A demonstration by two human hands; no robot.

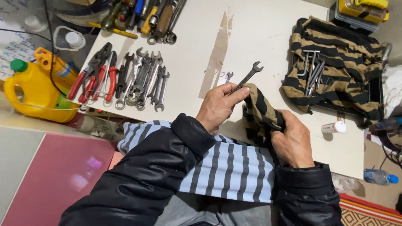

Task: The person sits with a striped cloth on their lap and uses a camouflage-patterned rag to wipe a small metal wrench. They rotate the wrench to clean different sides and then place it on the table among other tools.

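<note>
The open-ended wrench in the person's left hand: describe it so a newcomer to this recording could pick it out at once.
Start at the white table and find the row of steel spanners lying at its left. The dark steel open-ended wrench is apart from them, mid-table, pinched in the left hand, its lower end wrapped in the black-and-tan striped cloth gripped by the right hand. Only it is lifted.

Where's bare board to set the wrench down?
Bare board runs up the middle, between the spanner row and the striped cloth holding hex keys, above the left hand holding the wrench. A smaller patch lies right of the right hand, below the white tube. The left edge is crowded with pliers.
</note>
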